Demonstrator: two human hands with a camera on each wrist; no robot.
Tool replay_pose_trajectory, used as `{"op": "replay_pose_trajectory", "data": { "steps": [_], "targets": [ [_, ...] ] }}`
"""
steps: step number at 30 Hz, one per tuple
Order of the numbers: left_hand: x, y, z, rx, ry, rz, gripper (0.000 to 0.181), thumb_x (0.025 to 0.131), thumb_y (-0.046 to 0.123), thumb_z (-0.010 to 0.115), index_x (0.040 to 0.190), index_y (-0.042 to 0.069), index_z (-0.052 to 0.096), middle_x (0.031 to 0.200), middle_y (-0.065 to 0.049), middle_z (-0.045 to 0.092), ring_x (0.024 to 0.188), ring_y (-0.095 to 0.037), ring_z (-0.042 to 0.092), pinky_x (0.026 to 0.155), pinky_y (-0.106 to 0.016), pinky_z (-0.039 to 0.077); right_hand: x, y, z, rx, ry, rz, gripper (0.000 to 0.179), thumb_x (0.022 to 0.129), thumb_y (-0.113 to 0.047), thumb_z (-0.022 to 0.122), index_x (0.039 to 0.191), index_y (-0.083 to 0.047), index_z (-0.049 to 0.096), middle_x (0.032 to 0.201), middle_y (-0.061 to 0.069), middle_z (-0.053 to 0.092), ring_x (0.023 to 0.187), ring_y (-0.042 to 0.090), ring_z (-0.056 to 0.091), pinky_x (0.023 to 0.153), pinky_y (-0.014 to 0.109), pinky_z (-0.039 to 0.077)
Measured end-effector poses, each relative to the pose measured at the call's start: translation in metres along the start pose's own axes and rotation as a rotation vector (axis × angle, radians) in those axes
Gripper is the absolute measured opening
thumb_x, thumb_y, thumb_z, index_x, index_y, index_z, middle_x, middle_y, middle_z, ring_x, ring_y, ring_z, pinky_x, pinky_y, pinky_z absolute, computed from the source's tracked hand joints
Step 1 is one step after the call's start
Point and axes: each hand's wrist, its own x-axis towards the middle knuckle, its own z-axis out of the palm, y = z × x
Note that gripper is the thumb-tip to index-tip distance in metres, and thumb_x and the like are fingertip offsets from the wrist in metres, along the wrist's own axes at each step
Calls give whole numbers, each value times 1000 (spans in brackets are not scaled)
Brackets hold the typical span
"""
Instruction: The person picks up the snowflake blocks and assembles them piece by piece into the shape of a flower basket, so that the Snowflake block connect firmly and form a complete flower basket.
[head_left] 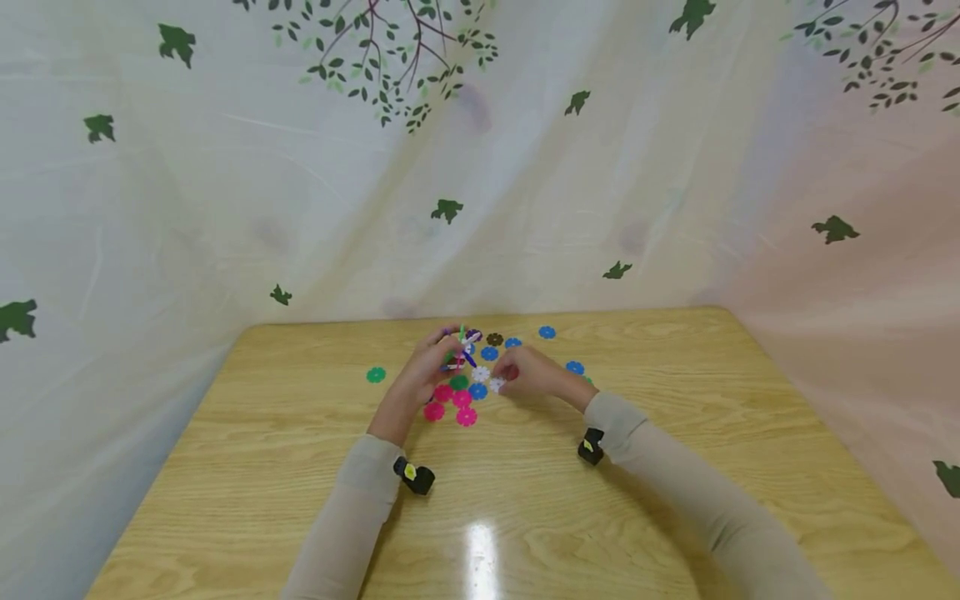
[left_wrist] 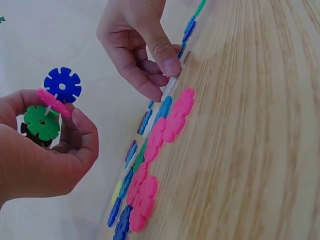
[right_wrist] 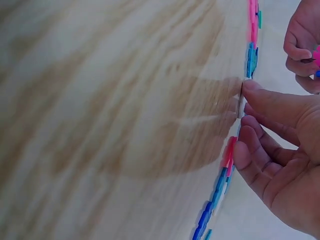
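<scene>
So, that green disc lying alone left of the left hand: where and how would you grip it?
Probably pinch the green disc by opposite edges of its notched rim, from above: it lies flat, apart from other discs, so its edge looks free. The left hand is nearest but holds joined discs.

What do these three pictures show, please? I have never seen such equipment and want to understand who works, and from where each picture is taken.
No machine works here: these are a person's bare hands, with beige cloth sleeves. The wide picture comes from a camera on the head. The other two come from small black wrist cameras, so there the table looks tilted.

On the light-brown, wood-grained table lie flat, flower-shaped, plastic-looking discs, including pink, blue, green, white and brown ones. The left hand holds a cluster of joined discs, among them blue, pink and green. The right hand pinches a white flower-shaped disc at the table.
</scene>
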Motion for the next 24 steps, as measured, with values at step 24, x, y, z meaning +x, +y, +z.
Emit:
{"op": "replay_pose_trajectory", "data": {
  "steps": [24],
  "targets": [
    [1, -4, 0, 32, -13, 3, 52, 97, 12, 55, 148, 8, 46, 90, 1, 51, 81, -11, 53, 81, -29, 50, 0, -5, -7, 285, 174, -78, 14, 93, -5, 72, 107, -3, 73, 93, 12, 74, 80, 10, 66, 68, 27, 56]
  ]
}}
